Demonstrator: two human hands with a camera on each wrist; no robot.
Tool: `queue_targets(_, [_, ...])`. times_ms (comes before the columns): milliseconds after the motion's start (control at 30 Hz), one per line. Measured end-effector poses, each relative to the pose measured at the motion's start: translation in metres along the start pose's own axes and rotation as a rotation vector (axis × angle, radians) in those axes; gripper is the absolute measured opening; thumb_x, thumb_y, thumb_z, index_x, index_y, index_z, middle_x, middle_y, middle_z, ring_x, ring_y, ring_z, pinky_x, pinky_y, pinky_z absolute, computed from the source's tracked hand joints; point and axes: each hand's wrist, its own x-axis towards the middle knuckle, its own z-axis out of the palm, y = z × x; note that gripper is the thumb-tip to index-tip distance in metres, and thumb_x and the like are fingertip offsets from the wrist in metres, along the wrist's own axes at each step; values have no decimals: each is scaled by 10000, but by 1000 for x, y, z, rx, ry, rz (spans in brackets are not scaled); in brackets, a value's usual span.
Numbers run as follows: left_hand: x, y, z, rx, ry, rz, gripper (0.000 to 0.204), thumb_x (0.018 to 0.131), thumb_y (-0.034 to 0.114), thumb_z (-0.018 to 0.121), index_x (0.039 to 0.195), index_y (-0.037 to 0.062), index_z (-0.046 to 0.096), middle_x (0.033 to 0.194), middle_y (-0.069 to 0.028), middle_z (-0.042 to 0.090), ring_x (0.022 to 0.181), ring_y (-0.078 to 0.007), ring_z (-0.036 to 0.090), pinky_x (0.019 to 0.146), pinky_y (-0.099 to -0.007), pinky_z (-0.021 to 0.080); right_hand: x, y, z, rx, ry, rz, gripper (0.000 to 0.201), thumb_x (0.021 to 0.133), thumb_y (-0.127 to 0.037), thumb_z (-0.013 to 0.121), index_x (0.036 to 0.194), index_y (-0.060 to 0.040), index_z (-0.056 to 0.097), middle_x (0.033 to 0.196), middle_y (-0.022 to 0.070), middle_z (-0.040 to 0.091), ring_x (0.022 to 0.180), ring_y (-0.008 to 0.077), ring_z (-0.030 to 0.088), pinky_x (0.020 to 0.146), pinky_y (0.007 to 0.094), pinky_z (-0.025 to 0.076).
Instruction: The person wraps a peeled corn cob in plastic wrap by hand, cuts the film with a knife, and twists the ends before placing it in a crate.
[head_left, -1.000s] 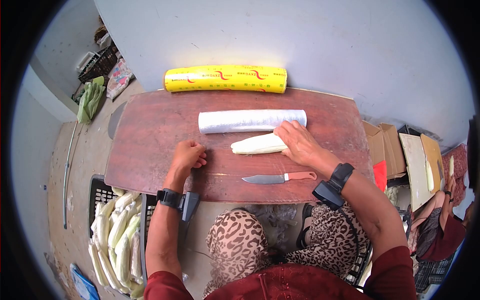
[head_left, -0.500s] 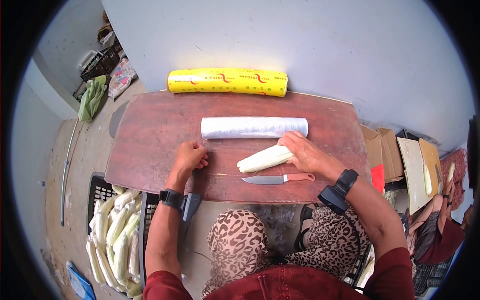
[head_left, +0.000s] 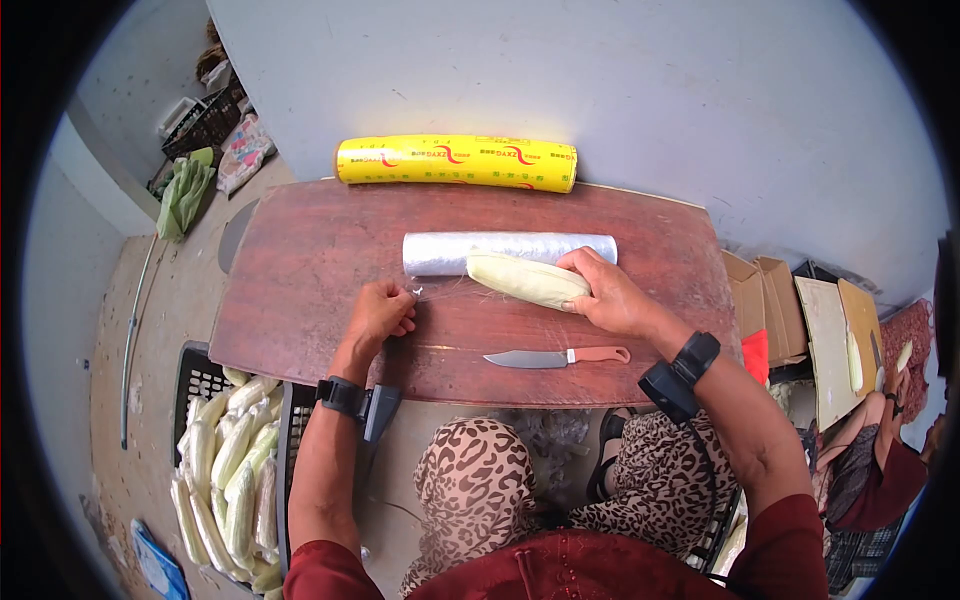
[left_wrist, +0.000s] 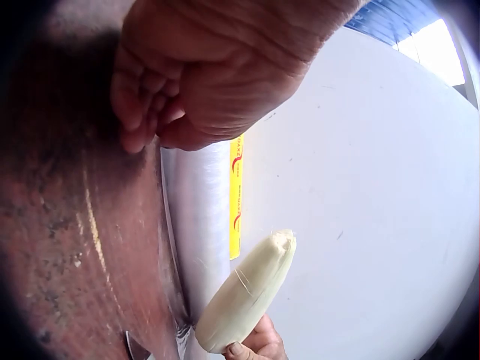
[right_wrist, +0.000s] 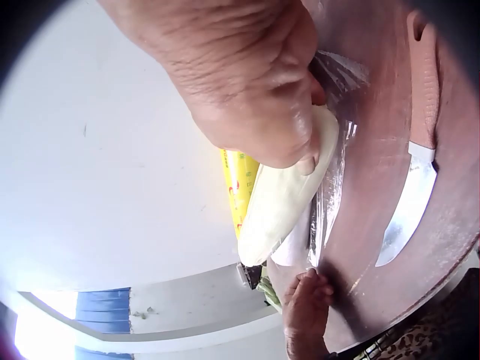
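Observation:
My right hand (head_left: 615, 295) grips an ear of corn (head_left: 520, 278) in pale husk by its right end. The ear is held above the table, its other end overlapping the clear plastic film roll (head_left: 435, 255) in the head view. My left hand (head_left: 378, 312) is at the roll's left front, its fingertips pinching the edge of the film. In the right wrist view a shiny stretch of film (right_wrist: 330, 214) runs from the roll's side toward the left hand (right_wrist: 307, 300). A knife (head_left: 528, 359) with an orange-brown handle lies in front, blade to the left.
A yellow wrapped roll (head_left: 455, 163) lies along the table's back edge by the wall. Left of the table (head_left: 290, 290), a black crate (head_left: 192, 395) holds several wrapped ears (head_left: 235, 455). Cardboard boxes (head_left: 770, 305) and another person (head_left: 885, 470) are at the right.
My right hand has drawn the ear of corn toward the knife, then raised it back over the film roll and turned it. My left hand has stayed nearly still.

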Motion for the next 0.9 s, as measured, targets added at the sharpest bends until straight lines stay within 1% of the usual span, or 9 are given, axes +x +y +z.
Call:
queue_targets(100, [-1,2,0,3,-6,7,130,897,126,618,853,4,624,737,-76,649,576,-151,648,496,-257,513,4,0,4,-16,43,-8,439,796,3,711,1176,-31,494,1151,137,522,1110,304,541,983,384,430])
queue_targets(200, [-3,2,0,26,-16,12,162,911,180,630,862,26,619,753,-63,650,588,-138,635,516,-250,497,8,2,11,-71,81,-3,448,799,-8,723,1180,-35,489,1173,144,515,1121,322,527,983,393,430])
queue_targets(300, [-3,1,0,28,-23,18,155,914,175,626,865,28,614,754,-64,650,589,-137,635,517,-252,497,9,2,18,-202,131,2,488,783,-14,740,1196,-37,482,1189,153,508,1134,347,510,988,416,433])
queue_targets(400, [-2,1,0,22,-26,15,149,916,169,621,863,30,610,755,-64,650,588,-139,633,517,-254,495,9,1,24,-344,126,-12,535,767,-12,748,1224,-44,473,1215,158,503,1149,361,493,1002,442,428])
queue_targets(500, [-2,0,-1,4,-27,13,149,919,168,618,859,31,608,756,-67,650,589,-141,632,519,-253,493,6,2,30,-387,113,-41,472,810,-63,727,1228,-47,508,1215,136,501,1150,334,481,995,442,422])
queue_targets(600, [-2,-1,-2,-35,-25,25,137,901,137,602,858,8,618,751,-80,650,593,-150,645,514,-255,508,4,5,31,-467,105,-81,511,825,-121,728,1282,-50,509,1224,129,505,1157,324,483,975,450,421])
queue_targets(700, [-3,-3,-4,-85,-41,28,151,915,152,600,863,11,615,764,-83,650,601,-152,643,526,-255,506,4,3,31,-541,84,-32,573,802,-134,751,1311,-39,505,1301,146,478,1198,334,472,990,455,412])
queue_targets(800, [-6,-1,-5,-89,-38,13,167,928,167,600,864,13,613,784,-86,652,629,-154,646,548,-255,508,3,-3,28,-566,72,-25,628,801,-150,759,1355,-43,483,1305,137,468,1219,323,455,984,460,397])
queue_targets(900, [-4,-2,-8,-203,-57,-37,157,952,174,581,913,23,602,824,-93,661,682,-170,666,576,-261,523,4,1,27,-584,49,-28,678,795,-187,772,1384,-51,465,1306,136,462,1229,319,443,995,459,383])
